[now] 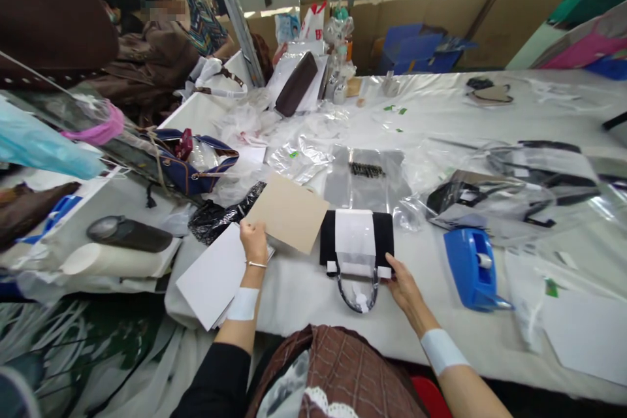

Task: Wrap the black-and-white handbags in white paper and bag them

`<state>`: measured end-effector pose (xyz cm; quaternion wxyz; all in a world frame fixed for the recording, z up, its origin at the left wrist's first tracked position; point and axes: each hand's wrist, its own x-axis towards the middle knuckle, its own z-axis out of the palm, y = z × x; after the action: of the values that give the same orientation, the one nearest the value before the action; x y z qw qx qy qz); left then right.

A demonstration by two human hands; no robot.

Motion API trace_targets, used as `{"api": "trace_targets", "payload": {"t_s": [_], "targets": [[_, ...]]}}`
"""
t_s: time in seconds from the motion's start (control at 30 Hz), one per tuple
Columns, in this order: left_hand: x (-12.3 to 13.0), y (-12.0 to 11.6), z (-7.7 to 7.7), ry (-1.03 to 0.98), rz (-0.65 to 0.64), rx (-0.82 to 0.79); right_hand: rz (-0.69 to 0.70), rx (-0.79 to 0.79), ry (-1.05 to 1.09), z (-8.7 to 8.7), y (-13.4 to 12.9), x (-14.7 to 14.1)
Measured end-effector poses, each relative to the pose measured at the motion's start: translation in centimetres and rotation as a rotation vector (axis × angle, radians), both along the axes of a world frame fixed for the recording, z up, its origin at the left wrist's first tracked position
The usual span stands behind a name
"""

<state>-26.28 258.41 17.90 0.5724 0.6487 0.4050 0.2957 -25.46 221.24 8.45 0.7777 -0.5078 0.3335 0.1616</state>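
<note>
A tan cardboard sheet (289, 212) is held at its lower left corner by my left hand (253, 241), whose fingers are closed on it. The sheet hangs tilted over a stack of white sheets (213, 277). Right of it a small black handbag (385, 232) lies flat, with white wrapping round its middle and its looped handle toward me. My right hand (402, 281) grips the bag's lower right corner, thumb on top, other fingers partly hidden. Beyond the bag lies a clear plastic sheet (337, 173) with a dark chain-like strip (367, 170) on it.
A blue tape dispenser (465, 268) stands to the right, with plastic-wrapped bags (490, 199) behind it. Black crumpled plastic (210, 222) and a blue open bag (183, 173) lie left. A metal post (238, 13) rises at the back left, near a seated person (208, 26).
</note>
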Motion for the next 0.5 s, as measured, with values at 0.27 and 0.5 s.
{"api": "trace_targets", "payload": {"t_s": [0.27,0.5], "targets": [[-4.2,-3.8,-5.5,0.113,-0.048,-0.335,0.128,-0.303,-0.075,0.4,0.7,-0.1],[-8.2,-4.9,-5.7,0.063,-0.107,-0.526,0.244,-0.324,-0.060,0.7,-0.1,1.2]]}}
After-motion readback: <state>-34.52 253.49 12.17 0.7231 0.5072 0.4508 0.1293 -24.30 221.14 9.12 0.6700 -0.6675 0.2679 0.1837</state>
